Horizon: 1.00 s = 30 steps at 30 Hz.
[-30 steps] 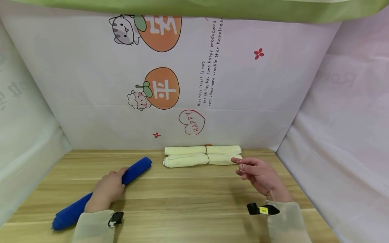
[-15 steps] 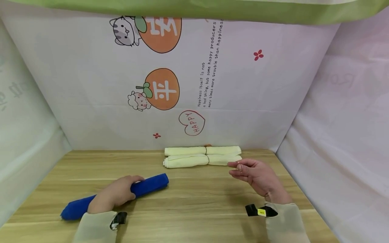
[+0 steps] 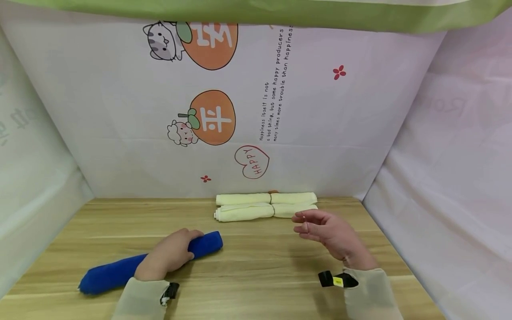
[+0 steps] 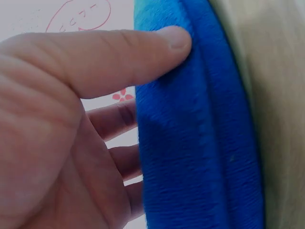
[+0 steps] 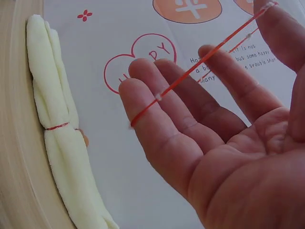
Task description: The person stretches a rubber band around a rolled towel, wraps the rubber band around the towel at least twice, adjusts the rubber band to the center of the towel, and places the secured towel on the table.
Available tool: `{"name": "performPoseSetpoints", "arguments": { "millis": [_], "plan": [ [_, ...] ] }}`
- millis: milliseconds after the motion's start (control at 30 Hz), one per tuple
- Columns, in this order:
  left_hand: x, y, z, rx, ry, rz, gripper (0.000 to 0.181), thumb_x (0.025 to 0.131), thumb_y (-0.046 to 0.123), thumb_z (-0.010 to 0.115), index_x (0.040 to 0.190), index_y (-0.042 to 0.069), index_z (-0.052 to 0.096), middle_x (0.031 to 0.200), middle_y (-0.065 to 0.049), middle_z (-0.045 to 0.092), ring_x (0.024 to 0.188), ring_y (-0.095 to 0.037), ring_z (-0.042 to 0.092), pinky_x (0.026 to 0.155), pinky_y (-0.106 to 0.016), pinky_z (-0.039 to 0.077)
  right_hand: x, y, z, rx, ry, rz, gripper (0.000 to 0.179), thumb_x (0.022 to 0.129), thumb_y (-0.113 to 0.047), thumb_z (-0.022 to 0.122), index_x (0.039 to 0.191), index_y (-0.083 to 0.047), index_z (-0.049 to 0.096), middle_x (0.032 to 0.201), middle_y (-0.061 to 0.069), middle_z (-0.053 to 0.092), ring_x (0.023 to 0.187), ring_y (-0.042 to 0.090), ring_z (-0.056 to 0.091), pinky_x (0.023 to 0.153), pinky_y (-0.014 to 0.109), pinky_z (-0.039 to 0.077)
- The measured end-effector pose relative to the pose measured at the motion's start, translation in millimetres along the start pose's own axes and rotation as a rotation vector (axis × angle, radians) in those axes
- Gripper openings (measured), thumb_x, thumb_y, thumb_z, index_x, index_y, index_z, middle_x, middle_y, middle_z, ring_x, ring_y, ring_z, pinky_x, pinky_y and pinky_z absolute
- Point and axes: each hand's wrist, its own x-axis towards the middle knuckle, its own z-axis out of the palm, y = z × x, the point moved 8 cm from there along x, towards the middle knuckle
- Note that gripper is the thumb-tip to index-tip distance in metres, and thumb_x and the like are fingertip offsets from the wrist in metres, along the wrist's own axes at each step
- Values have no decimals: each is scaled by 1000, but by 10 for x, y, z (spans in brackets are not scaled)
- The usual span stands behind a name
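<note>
A rolled blue towel (image 3: 110, 273) lies slanting across the left part of the table. My left hand (image 3: 170, 255) grips it nearer its right end, from above. In the left wrist view the thumb presses on the towel's folded edge, while the fingertips disappear behind the roll. My right hand (image 3: 332, 233) is held over the right side of the table, thumb spread from fairly straight fingers. A thin red elastic band (image 5: 183, 77) is stretched between the thumb and the fingers of that hand.
Two pale yellow rolled towels (image 3: 244, 212), each tied round the middle, lie side by side at the back of the wooden table (image 3: 240, 275). A printed white cloth (image 3: 312, 111) forms the back wall, and white cloth sides (image 3: 452, 178) enclose the table.
The blue towel has swung to a flatter slant and its right end has come rightward and nearer. My left hand has slid right along it. The right hand has drifted slightly left.
</note>
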Motion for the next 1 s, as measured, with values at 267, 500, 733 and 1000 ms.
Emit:
{"name": "performPoseSetpoints", "arguments": {
  "millis": [267, 500, 733, 1000],
  "plan": [
    [35, 47, 94, 4, 1, 18, 55, 87, -1, 72, 139, 12, 57, 126, -14, 60, 116, -36, 57, 95, -54, 45, 15, 28, 84, -32, 2, 50, 56, 93, -6, 69, 140, 10, 44, 135, 28, 52, 115, 35, 61, 94, 43, 49],
    [39, 253, 86, -47, 3, 104, 53, 89, 4, 73, 138, 18, 59, 127, -7, 61, 116, -29, 58, 95, -50, 46, 38, 55, 202, -101, -45, 40, 60, 93, -8, 71, 143, 8, 42, 139, 30, 47, 116, 36, 60, 92, 42, 51],
    [-8, 417, -8, -51, 10, 123, 54, 90, 10, 74, 140, 23, 57, 128, -5, 59, 118, -27, 57, 96, -49, 46, 67, 58, 289, -123, -43, 28, 62, 91, -8, 73, 143, 6, 43, 138, 29, 47, 117, 37, 59, 91, 42, 51],
    [-72, 647, -115, -36, 57, 217, 57, 91, 14, 74, 144, 24, 53, 124, 0, 59, 114, -23, 58, 92, -47, 49, 77, 68, 487, -136, -28, 37, 62, 89, -10, 76, 143, -1, 47, 138, 23, 50, 122, 40, 54, 93, 42, 50]
  ]
}}
